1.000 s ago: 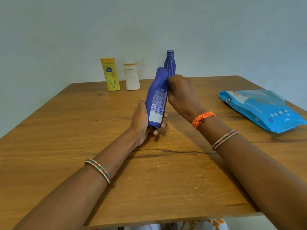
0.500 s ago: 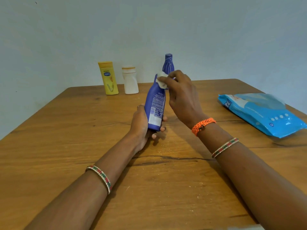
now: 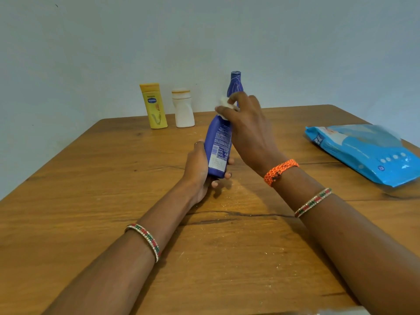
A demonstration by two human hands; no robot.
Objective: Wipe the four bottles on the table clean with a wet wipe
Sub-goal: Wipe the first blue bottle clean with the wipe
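Since the frame before, the right hand has risen a little on the bottle top and the wipe shows more. Near the table middle, the left hand grips the base of the blue bottle — fingers curled round it. The right-hand fingers pinch the white wet wipe on its cap. Farther right lies the blue wipes pack; at the far edge stand the yellow bottle, the white bottle and the dark blue bottle.

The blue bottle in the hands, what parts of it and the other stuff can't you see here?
Head view only:
- Blue bottle: its cap is hidden by the right hand and the wet wipe.
- Its label text: too small to read.
- Tall blue bottle behind: lower part hidden by the right hand.
- Wipes pack: right end cut off by the picture edge.
- Left hand: palm hidden behind the bottle.
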